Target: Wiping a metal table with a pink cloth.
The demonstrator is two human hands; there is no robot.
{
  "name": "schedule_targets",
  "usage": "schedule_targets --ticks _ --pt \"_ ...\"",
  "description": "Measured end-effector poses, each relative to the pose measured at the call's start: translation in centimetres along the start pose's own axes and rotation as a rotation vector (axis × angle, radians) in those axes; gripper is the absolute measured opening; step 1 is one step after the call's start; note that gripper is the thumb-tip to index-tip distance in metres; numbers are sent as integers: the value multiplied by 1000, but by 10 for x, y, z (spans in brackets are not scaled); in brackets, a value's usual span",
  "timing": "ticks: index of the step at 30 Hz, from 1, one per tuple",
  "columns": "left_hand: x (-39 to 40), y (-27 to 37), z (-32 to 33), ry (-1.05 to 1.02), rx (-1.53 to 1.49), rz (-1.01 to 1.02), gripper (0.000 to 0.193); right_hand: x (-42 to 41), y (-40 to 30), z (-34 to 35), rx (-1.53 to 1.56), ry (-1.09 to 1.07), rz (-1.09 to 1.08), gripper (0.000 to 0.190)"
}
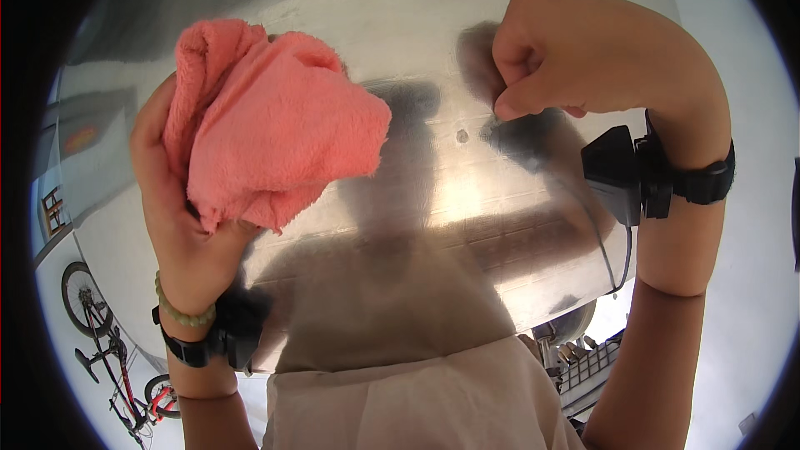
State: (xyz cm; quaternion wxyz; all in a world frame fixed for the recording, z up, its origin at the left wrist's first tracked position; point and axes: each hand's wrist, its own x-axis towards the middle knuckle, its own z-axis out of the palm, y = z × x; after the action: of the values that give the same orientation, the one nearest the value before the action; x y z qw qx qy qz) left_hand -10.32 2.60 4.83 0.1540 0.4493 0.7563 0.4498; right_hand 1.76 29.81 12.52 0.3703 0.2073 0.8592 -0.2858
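A fluffy pink cloth is bunched up in my left hand. The fingers wrap its left side, and the thumb lies under its lower edge; the cloth hides most of them. My right hand is bent at the wrist above the shiny metal tabletop, its fingers curled in and the thumb close to the forefinger. Nothing shows in its grip. A small round mark lies on the metal just left of that thumb. The surface mirrors dark shapes and bright light.
Black strapped devices sit on my left wrist and right wrist, the right one with a thin cable. A bicycle stands at lower left, with a wooden chair beyond. A wire rack is below the table's right side.
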Motion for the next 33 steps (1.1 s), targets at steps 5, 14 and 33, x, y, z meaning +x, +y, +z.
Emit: schedule_targets --ticks 5,14,33 --pt "6 5 2 -3 -52 31 91 -9 5 -1 69 66 43 21" --pt "4 4 1 -2 -117 56 91 -12 5 0 42 64 49 24" --pt "1 3 1 4 -105 31 93 -9 1 0 -1 -3 47 21"
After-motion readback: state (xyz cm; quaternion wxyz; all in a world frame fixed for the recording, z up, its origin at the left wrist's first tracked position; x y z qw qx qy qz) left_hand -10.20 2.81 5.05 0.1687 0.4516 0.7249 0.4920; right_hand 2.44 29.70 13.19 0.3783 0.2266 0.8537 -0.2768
